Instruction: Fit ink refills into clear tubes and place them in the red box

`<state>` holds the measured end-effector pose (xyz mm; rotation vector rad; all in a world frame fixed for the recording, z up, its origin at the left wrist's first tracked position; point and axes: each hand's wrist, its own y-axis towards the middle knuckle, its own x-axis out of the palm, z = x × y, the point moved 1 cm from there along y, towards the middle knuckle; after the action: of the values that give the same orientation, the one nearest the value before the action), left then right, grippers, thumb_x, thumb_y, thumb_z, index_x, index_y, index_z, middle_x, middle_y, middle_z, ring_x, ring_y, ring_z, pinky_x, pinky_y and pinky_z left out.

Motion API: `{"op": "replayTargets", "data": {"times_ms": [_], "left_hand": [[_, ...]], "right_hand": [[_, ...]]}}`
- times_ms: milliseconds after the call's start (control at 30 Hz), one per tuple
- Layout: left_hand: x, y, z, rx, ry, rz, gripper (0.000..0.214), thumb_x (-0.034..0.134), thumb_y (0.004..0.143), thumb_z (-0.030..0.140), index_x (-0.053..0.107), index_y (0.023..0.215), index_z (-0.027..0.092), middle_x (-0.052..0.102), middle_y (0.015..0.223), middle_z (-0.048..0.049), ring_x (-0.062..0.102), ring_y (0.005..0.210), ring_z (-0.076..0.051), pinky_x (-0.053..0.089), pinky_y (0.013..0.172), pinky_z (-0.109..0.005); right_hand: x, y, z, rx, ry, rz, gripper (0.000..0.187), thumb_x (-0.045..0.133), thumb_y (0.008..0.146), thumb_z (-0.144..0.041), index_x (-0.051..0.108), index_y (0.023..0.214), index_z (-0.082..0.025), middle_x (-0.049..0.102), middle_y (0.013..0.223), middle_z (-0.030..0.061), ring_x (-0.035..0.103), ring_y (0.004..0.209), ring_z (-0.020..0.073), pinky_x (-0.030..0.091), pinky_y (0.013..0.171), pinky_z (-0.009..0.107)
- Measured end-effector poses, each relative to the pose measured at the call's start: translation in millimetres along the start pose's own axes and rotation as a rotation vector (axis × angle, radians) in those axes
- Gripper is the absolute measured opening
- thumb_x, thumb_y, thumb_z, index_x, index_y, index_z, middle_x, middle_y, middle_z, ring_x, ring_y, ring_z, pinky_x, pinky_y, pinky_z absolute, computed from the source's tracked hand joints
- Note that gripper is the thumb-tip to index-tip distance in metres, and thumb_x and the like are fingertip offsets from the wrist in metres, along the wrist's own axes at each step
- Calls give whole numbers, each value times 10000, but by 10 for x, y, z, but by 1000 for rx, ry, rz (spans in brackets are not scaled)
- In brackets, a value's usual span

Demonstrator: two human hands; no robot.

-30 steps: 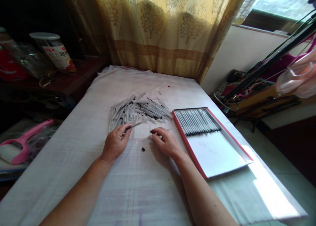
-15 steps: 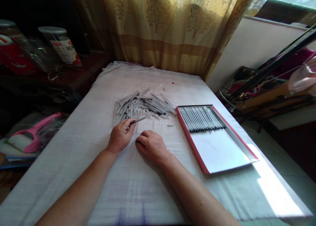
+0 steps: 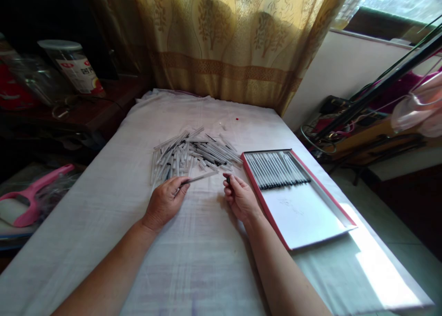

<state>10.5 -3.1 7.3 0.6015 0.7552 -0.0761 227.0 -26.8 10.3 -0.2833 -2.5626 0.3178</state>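
My left hand is closed around one end of a pen, a slim clear-and-grey barrel that points to the right. Between the fingertips of my right hand is a small black pen cap, just off the pen's far tip and apart from it. Behind both hands lies a loose pile of pen parts, clear barrels mixed with black pieces. On the right, a shallow red-rimmed box holds a neat row of pens with their black ends toward me.
A white cloth covers the table. Tiny red and white bits lie near its back. Jars stand on a dark cabinet at left, above a pink-handled item. A patterned curtain hangs behind, and a dark slanting bar is at right.
My right hand has moved right, away from my left hand, and turned so the black cap shows in its fingers. My left hand keeps its hold on the pen. The view has shifted slightly.
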Motion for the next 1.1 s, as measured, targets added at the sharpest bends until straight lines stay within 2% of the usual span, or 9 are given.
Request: {"op": "replayTargets", "data": {"times_ms": [233,367,500,700,967,1033,1100], "left_hand": [[21,-10,66,75,13,-60,266,483,932,342,687,1009,191,744,929,-66,701,839,-188,560,786,-281],[31,-16,74,68,18,-96,268,480,930,342,690,1017,200,744,927,-66,699,845,-192,560,806,-296],[30,-19,73,94,37,-107,281,474,937,351,691,1039,203,744,935,-67,699,854,-196,558,800,-299],[28,-17,54,116,51,-98,283,479,940,358,694,1058,216,746,941,-64,700,862,-197,556,800,-299],[33,-15,60,173,67,-88,261,493,940,315,690,1062,193,742,918,-68,699,842,-194,548,780,-289],[29,-14,57,187,76,-80,255,498,940,305,689,1064,190,741,915,-68,698,839,-194,546,771,-288],[25,-15,50,202,90,-77,248,507,939,295,687,1071,188,740,920,-68,696,841,-194,543,774,-290]], "right_hand": [[-28,12,-26,77,84,25,440,872,538,-428,617,790,-174,606,637,-35,456,462,30,270,361,105],[-29,15,-24,105,148,1,396,858,573,-403,591,762,-180,526,553,-76,387,414,21,236,350,102],[-20,8,-19,155,191,0,351,855,574,-298,609,793,-178,582,620,-48,437,453,31,279,368,106],[-7,-13,-32,160,205,-41,289,816,632,-276,613,816,-182,599,638,-39,469,474,34,301,386,102],[14,-23,-42,122,139,-43,308,819,614,-316,622,814,-190,606,638,-32,456,476,43,284,394,125],[9,-23,-35,67,49,-34,304,799,634,-358,629,824,-192,606,644,-27,460,484,53,291,405,145],[-7,-25,-35,-57,-125,-19,274,751,684,-393,638,836,-194,610,657,-20,478,505,70,330,437,172]]}}
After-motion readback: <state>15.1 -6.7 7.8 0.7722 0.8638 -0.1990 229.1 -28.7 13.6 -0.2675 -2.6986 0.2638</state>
